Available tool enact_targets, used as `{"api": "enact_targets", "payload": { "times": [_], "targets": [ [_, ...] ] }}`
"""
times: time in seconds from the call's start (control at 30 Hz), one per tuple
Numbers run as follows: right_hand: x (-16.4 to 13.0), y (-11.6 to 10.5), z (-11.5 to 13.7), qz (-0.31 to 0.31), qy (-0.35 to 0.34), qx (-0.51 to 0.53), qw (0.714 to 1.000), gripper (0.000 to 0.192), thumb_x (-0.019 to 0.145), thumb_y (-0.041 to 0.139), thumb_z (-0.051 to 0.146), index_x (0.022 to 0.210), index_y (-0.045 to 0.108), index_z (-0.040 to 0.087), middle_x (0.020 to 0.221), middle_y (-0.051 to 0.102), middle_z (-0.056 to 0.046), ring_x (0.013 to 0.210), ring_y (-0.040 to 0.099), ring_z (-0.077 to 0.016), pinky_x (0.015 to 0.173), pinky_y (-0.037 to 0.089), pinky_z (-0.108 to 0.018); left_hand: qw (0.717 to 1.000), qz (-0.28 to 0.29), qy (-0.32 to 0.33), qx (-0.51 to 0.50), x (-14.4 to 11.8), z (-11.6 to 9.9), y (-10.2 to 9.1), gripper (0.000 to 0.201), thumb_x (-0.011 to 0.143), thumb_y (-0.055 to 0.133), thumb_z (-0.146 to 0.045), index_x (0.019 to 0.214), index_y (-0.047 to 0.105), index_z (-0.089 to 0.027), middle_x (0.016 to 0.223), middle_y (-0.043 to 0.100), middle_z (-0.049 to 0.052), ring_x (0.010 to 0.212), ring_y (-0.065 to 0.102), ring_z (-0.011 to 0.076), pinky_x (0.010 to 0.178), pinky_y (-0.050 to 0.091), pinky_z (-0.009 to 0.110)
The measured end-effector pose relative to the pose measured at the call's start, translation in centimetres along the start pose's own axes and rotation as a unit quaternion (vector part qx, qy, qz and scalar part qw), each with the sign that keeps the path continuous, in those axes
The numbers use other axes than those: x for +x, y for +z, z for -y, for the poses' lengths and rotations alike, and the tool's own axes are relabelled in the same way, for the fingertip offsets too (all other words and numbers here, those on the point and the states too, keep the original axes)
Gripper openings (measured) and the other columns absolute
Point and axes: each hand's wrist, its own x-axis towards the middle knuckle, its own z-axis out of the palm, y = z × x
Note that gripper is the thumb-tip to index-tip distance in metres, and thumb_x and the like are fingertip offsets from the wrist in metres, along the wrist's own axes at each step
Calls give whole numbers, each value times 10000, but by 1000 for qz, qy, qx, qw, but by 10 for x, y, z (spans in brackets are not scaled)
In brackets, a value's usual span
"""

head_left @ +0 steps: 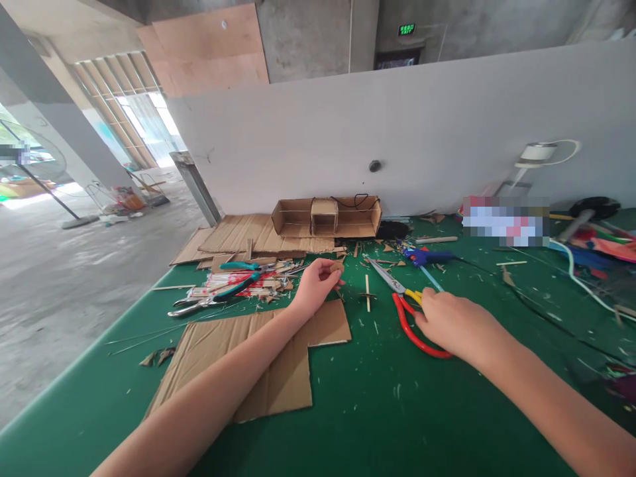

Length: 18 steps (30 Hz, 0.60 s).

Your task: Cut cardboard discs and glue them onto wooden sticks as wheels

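Observation:
My left hand (317, 283) pinches a small brown cardboard piece (338, 266) between thumb and fingers, just above the green table (377, 397). My right hand (450, 322) rests on the red handles of a pair of scissors (403, 298) that lie on the table with blades pointing away to the left; whether the fingers are through the loops is hidden. A large cut cardboard sheet (268, 371) lies under my left forearm. A thin wooden stick (367, 293) lies between the two hands.
A cardboard box model (325, 217) stands on flat cardboard by the grey partition wall (447, 126). Pliers with teal grips (218, 295) and wooden scraps lie at left. A blue glue gun (424, 255) and cables lie at the right. The table's left edge drops to a concrete floor.

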Motion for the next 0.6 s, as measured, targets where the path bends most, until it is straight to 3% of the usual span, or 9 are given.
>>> {"api": "enact_targets", "payload": {
  "times": [0.1,0.2,0.33,0.47,0.53,0.6],
  "targets": [
    [-2,0,9,17,-4,2,1000,189,822,384,132,950,518,92,720,614,-123,673,637,-268,485,348,-302,1000,1,4,-17,-1,-1,0,299,733,640,-276,958,475,-169,619,537,-46,593,640,140,566,511,257],
    [-3,10,14,-43,-24,-36,998,299,759,355,-11,1022,481,53,711,613,-135,682,644,-267,506,354,-297,1000,5,14,-23,-1,-2,0,268,725,641,-264,926,490,-170,627,513,-48,617,643,141,558,506,242],
    [2,21,10,-133,26,-39,990,266,738,453,40,1003,472,49,823,605,-194,745,641,-299,538,374,-296,999,-13,22,-38,-1,-5,-1,228,714,620,-213,910,516,-159,712,539,-18,676,625,135,580,522,254],
    [8,20,-4,-178,96,123,972,275,786,520,278,980,455,94,758,613,-144,654,623,-264,498,389,-295,998,-23,36,-47,1,-13,-2,243,714,586,-174,954,549,-167,789,552,2,728,589,119,609,525,248],
    [10,19,-8,-190,111,260,940,333,777,531,430,936,467,144,715,611,-96,615,609,-231,497,410,-292,997,-29,41,-62,1,-20,-2,271,716,583,-166,982,533,-179,809,537,0,765,591,122,622,522,247],
    [11,19,-7,-211,80,386,895,352,785,499,516,887,471,180,709,606,-60,609,602,-199,511,434,-284,993,-28,25,-109,0,-29,0,260,717,587,-162,955,484,-180,845,537,2,794,608,132,645,530,274]
  ]
}}
